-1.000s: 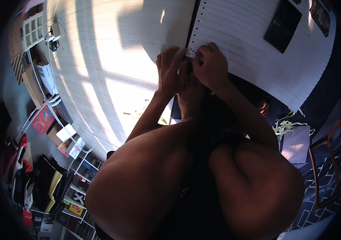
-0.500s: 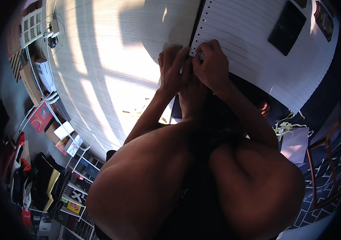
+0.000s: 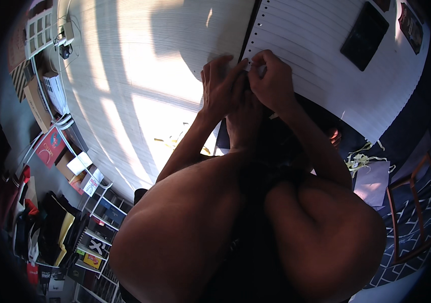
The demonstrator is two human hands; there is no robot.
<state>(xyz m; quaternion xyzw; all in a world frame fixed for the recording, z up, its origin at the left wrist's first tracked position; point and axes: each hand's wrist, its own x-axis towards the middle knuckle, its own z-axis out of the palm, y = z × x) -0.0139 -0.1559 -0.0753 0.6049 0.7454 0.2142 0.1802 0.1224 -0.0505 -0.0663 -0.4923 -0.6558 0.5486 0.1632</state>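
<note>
A large white sheet of paper [image 3: 311,55] with faint parallel lines spreads out to the right, and a row of small holes runs along its left edge strip [image 3: 259,24]. At the near end of that strip my left hand [image 3: 220,88] is closed with index finger and thumb at the paper's edge; its other fingers are bent and apart. Beside it, my right hand [image 3: 273,83] pinches the same corner between thumb and bent index finger. The fingers hide the bit of paper between them. My bare foot [image 3: 243,126] lies just below both hands.
A black phone-like slab [image 3: 364,36] and a dark patterned flat piece [image 3: 410,28] lie on the paper. Torn pale strips [image 3: 361,160] are heaped at the right, near a brown frame [image 3: 397,217]. Shelving with boxes [image 3: 38,103] and a power adapter [image 3: 66,33] are at left.
My left index fingertip has shifted right onto the paper's corner. My right hand has moved slightly right and turned a little. The sheet has barely shifted.
</note>
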